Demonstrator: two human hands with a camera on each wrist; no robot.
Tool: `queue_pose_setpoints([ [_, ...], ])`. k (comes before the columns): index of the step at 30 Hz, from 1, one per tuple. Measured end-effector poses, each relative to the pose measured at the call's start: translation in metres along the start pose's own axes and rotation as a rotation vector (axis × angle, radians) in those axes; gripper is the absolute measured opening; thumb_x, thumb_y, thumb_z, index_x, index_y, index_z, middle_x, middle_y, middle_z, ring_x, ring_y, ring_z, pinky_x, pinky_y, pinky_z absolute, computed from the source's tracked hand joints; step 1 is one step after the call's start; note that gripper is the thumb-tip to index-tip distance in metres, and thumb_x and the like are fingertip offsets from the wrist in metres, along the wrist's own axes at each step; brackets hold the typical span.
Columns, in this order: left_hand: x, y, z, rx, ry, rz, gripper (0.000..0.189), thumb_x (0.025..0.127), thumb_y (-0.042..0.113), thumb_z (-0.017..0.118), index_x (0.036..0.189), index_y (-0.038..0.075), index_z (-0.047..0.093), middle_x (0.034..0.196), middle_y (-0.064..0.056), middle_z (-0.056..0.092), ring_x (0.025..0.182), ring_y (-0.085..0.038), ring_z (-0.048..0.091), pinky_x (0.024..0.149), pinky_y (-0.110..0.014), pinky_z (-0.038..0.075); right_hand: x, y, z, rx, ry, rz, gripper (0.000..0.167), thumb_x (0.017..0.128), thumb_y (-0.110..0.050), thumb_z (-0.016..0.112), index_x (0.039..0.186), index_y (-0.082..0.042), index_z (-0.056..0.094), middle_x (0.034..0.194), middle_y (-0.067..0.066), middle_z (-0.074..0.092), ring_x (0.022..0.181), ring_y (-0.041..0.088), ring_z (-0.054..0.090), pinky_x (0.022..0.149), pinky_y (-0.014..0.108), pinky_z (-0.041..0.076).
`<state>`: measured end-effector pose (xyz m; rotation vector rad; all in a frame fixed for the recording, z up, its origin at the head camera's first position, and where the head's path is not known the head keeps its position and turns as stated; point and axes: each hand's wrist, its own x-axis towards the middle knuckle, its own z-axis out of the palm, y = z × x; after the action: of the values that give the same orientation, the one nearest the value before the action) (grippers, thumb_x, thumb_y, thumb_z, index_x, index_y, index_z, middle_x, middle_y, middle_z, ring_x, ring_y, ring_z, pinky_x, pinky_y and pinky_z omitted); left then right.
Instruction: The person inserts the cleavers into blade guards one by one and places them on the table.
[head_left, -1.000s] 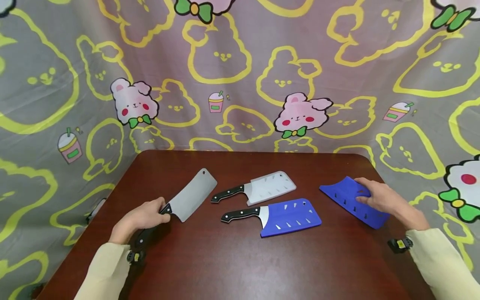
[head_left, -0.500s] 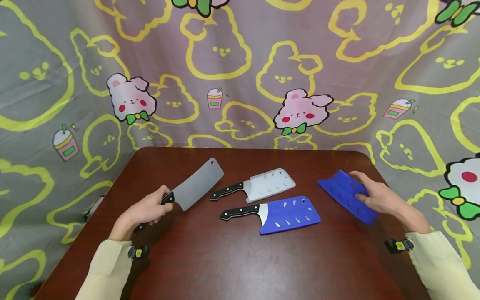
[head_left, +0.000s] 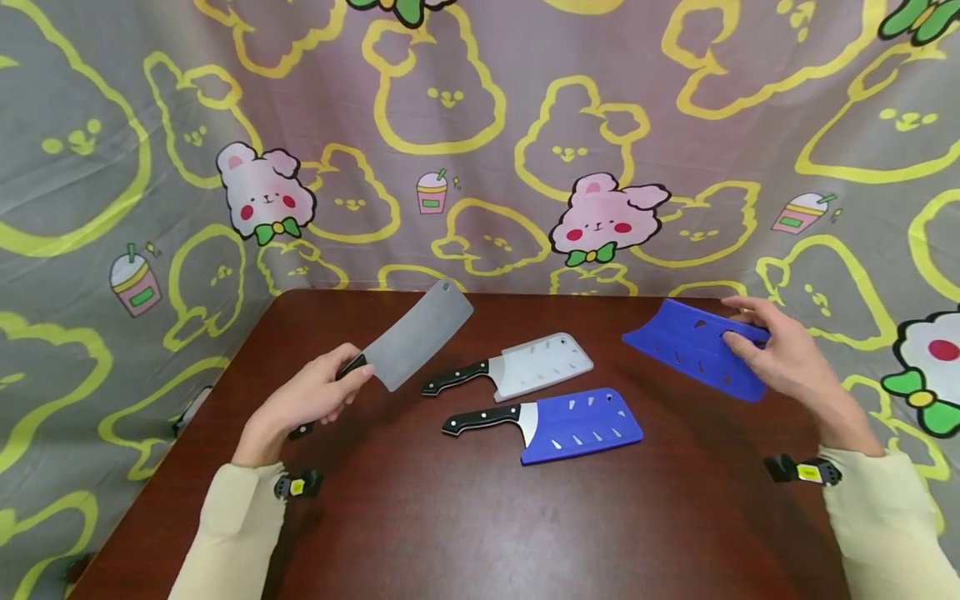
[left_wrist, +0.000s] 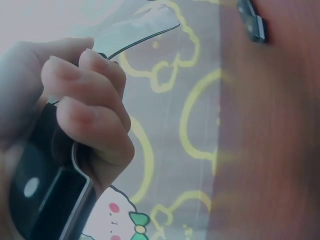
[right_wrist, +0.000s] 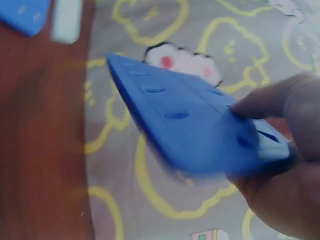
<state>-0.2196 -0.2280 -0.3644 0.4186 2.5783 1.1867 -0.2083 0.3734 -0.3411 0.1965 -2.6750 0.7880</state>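
Note:
My left hand (head_left: 318, 392) grips the black handle (left_wrist: 45, 185) of a bare cleaver (head_left: 423, 333), its grey blade tilted up to the right above the table. In the left wrist view the fingers curl round that handle. On the right, a blue blade cover (head_left: 693, 346) with small slots is pinched between thumb and fingers of my right hand (head_left: 780, 350). The right wrist view shows this cover (right_wrist: 185, 120) held off the table, slightly blurred. Between the hands lie two sheathed cleavers, one in a whitish cover (head_left: 543, 367) and one in a blue cover (head_left: 585, 425).
The dark red-brown table (head_left: 540, 525) ends at a back edge close to a hanging cloth (head_left: 480, 125) with cartoon prints. Both sheathed cleavers have their black handles (head_left: 480, 418) toward the left.
My left hand has raised the bare cleaver up and to the right. My right hand has lifted the blue blade cover off the table. Both sheathed cleavers stay put.

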Motion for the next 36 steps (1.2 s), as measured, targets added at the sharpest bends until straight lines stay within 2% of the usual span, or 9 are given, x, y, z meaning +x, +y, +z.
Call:
queue_pose_setpoints([
  [2, 0.002, 0.005, 0.0, -0.004, 0.01, 0.019, 0.034, 0.098, 0.037, 0.058, 0.106, 0.006, 0.045, 0.07, -0.011, 0.049, 0.046, -0.015, 0.045, 0.043, -0.033, 0.043, 0.001, -0.007, -0.002, 0.049, 0.021, 0.049, 0.049, 0.094, -0.02, 0.067, 0.138, -0.009, 0.049, 0.109, 0.01, 0.069, 0.084, 0.009, 0.065, 0.062, 0.012, 0.04],
  [5, 0.007, 0.013, 0.002, 0.002, 0.027, 0.047, 0.03, 0.099, 0.036, 0.058, 0.106, 0.008, 0.048, 0.073, -0.013, 0.054, 0.048, -0.018, 0.051, 0.047, -0.035, 0.048, 0.003, -0.016, -0.003, 0.208, 0.131, 0.117, 0.048, 0.089, -0.021, 0.072, 0.133, -0.015, 0.054, 0.096, -0.02, 0.069, 0.072, -0.014, 0.059, 0.06, 0.008, 0.044],
  [7, 0.011, 0.019, 0.004, 0.004, 0.036, 0.07, 0.028, 0.099, 0.036, 0.057, 0.105, 0.009, 0.05, 0.075, -0.013, 0.057, 0.05, -0.021, 0.054, 0.049, -0.036, 0.051, 0.004, -0.02, -0.003, 0.326, 0.217, 0.126, 0.045, 0.087, -0.015, 0.074, 0.129, -0.015, 0.058, 0.089, -0.032, 0.063, 0.07, -0.013, 0.061, 0.061, 0.007, 0.047],
  [11, 0.017, 0.031, 0.01, -0.007, 0.034, 0.109, 0.024, 0.101, 0.036, 0.053, 0.102, 0.011, 0.051, 0.076, -0.014, 0.059, 0.052, -0.023, 0.057, 0.051, -0.037, 0.052, 0.008, -0.026, -0.003, 0.405, 0.308, 0.066, 0.032, 0.088, -0.008, 0.071, 0.119, -0.01, 0.064, 0.085, -0.026, 0.065, 0.067, -0.008, 0.061, 0.062, 0.006, 0.045],
  [17, 0.02, 0.041, 0.014, -0.019, 0.002, 0.135, 0.022, 0.102, 0.034, 0.052, 0.097, 0.012, 0.051, 0.077, -0.02, 0.059, 0.051, -0.021, 0.055, 0.051, -0.035, 0.051, 0.012, -0.035, 0.003, 0.356, 0.283, -0.013, 0.022, 0.095, -0.012, 0.064, 0.115, -0.003, 0.064, 0.09, -0.02, 0.06, 0.066, -0.003, 0.055, 0.059, 0.011, 0.042],
  [23, 0.017, 0.044, 0.011, -0.001, -0.049, 0.182, 0.022, 0.1, 0.032, 0.056, 0.092, 0.013, 0.051, 0.066, -0.009, 0.053, 0.044, -0.017, 0.047, 0.046, -0.032, 0.046, 0.015, -0.047, 0.009, 0.41, 0.291, -0.046, 0.021, 0.095, -0.011, 0.063, 0.112, 0.001, 0.066, 0.086, -0.017, 0.062, 0.063, -0.001, 0.056, 0.057, 0.011, 0.044],
  [28, 0.019, 0.05, 0.012, -0.001, -0.088, 0.204, 0.026, 0.1, 0.037, 0.056, 0.092, 0.013, 0.052, 0.063, -0.007, 0.05, 0.042, -0.016, 0.045, 0.045, -0.031, 0.044, 0.017, -0.052, 0.012, 0.591, 0.301, -0.046, 0.018, 0.094, -0.006, 0.063, 0.108, 0.003, 0.067, 0.084, -0.012, 0.067, 0.058, 0.001, 0.059, 0.052, 0.013, 0.047],
  [31, 0.02, 0.055, 0.014, -0.004, -0.09, 0.222, 0.024, 0.1, 0.035, 0.056, 0.091, 0.013, 0.052, 0.063, -0.007, 0.05, 0.042, -0.018, 0.046, 0.047, -0.032, 0.045, 0.017, -0.055, 0.015, 0.712, 0.304, -0.077, 0.016, 0.093, -0.002, 0.062, 0.106, 0.005, 0.068, 0.086, -0.009, 0.069, 0.06, 0.002, 0.06, 0.052, 0.013, 0.047],
  [36, 0.022, 0.063, 0.019, -0.017, -0.086, 0.285, 0.022, 0.101, 0.031, 0.055, 0.089, 0.013, 0.052, 0.061, -0.007, 0.05, 0.041, -0.022, 0.047, 0.047, -0.032, 0.046, 0.019, -0.057, 0.017, 0.866, 0.278, -0.149, 0.013, 0.092, 0.003, 0.061, 0.102, 0.001, 0.07, 0.086, -0.005, 0.07, 0.06, 0.003, 0.062, 0.052, 0.014, 0.048],
])
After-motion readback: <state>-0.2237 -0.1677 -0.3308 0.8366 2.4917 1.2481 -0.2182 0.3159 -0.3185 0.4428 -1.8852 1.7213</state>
